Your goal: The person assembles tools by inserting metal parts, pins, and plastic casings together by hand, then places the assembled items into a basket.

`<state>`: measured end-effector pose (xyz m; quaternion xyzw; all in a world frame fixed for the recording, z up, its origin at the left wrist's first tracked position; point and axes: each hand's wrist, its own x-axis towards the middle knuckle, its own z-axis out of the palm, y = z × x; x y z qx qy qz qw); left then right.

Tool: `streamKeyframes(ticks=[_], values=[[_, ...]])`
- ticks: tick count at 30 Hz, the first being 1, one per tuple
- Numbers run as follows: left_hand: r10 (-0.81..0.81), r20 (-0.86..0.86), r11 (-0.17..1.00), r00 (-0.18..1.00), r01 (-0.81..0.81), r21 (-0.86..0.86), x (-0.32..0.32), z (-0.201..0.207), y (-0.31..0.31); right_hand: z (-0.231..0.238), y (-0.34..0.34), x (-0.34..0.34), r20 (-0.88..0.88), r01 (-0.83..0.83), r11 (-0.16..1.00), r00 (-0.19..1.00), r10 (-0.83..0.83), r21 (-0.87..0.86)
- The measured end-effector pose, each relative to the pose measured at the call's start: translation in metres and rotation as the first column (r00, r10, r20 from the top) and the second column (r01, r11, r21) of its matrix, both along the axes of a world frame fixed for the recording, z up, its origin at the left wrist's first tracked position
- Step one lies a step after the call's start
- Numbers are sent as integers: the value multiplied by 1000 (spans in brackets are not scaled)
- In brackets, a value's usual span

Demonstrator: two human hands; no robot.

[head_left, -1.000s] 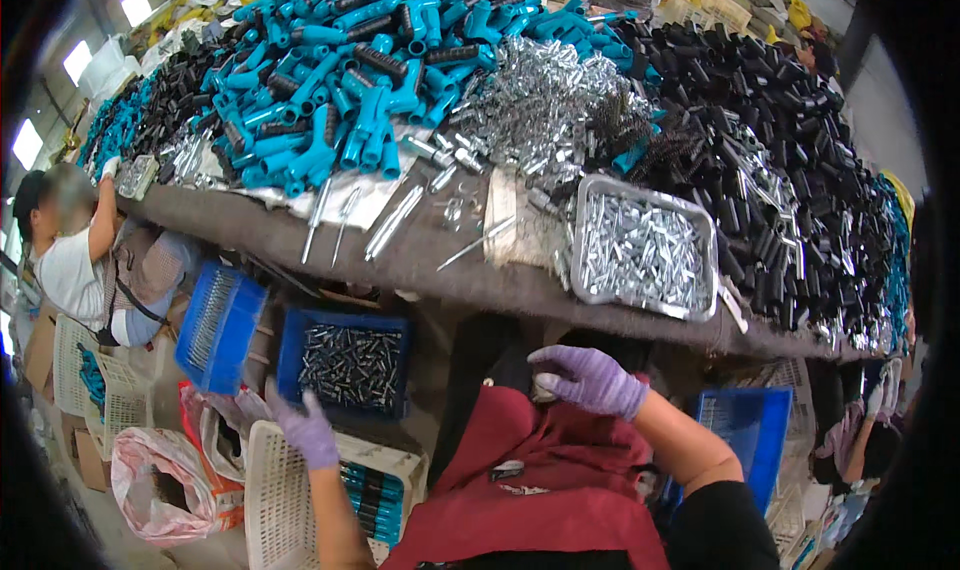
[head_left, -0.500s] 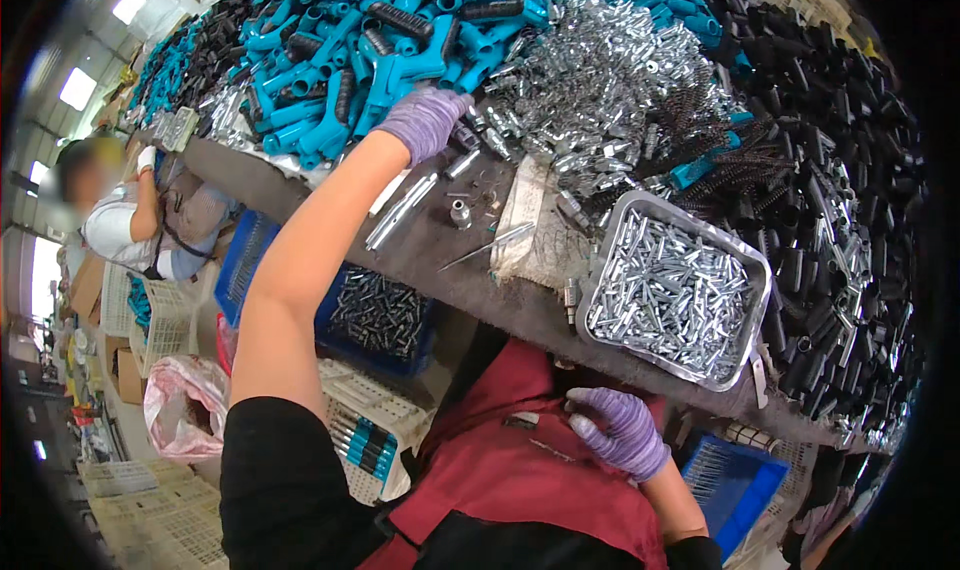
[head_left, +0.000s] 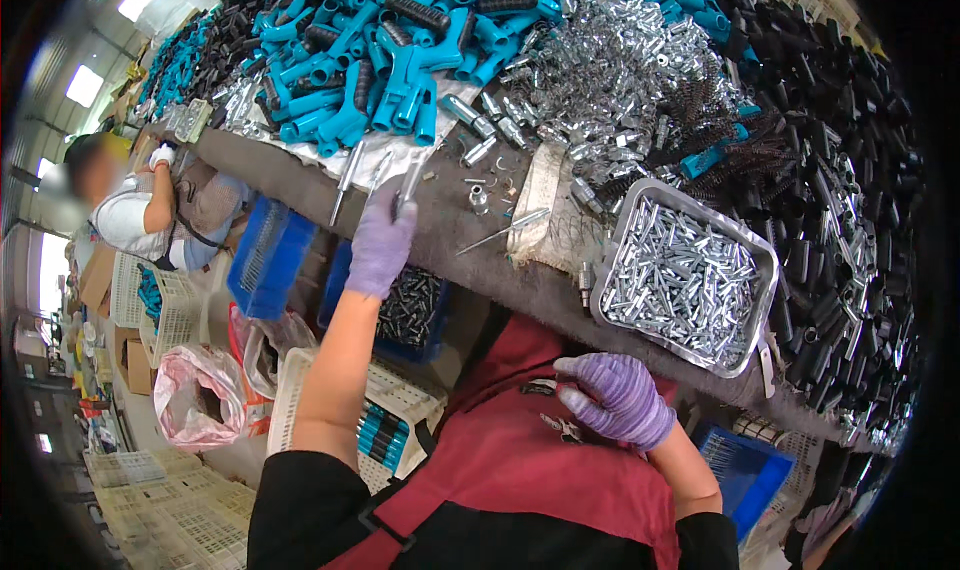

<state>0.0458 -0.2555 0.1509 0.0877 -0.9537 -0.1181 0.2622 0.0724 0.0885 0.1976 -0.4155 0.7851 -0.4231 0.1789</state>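
Note:
My left hand (head_left: pixel 383 248), in a purple knit glove, is at the table's front edge. Its fingers are closed around the lower end of a shiny metal tube (head_left: pixel 411 181). Just left of it lie a long thin metal rod (head_left: pixel 347 182) and another short rod (head_left: pixel 380 171). My right hand (head_left: pixel 622 402), gloved alike, hangs before the red apron (head_left: pixel 540 460). Its fingers curl loosely, thumb apart, with nothing visible between them. Right of the left hand, a small metal fitting (head_left: pixel 479 200) stands upright and a pointed metal tool (head_left: pixel 503 232) lies near a whitish cloth (head_left: pixel 540 205).
A metal tray (head_left: pixel 768 300) of small silver pins sits at the front edge. Behind are piles of teal tool housings (head_left: pixel 410 75), silver fittings (head_left: pixel 620 70) and black parts (head_left: pixel 830 170). Blue bins (head_left: pixel 262 260) and a white crate (head_left: pixel 290 400) stand below. A co-worker (head_left: pixel 140 210) sits far left.
My left hand has come back from the teal housings toward the table's front edge and closed on a metal tube. My right hand has barely moved.

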Motion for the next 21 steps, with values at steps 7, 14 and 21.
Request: streamKeyframes(ticks=[7, 14, 21], values=[[-614, -8, -363, 789, -273, 891, 64, 53, 133, 5, -7, -6, 280, 396, 870, 906, -318, -292], [-793, 46, -317, 607, -476, 820, 72, 38, 170, 1, 17, -11, 358, 394, 893, 883, -303, -215], [-865, 24, -270, 501, -507, 819, 75, 33, 180, -2, 32, -4, 535, 467, 871, 781, -323, -155]])
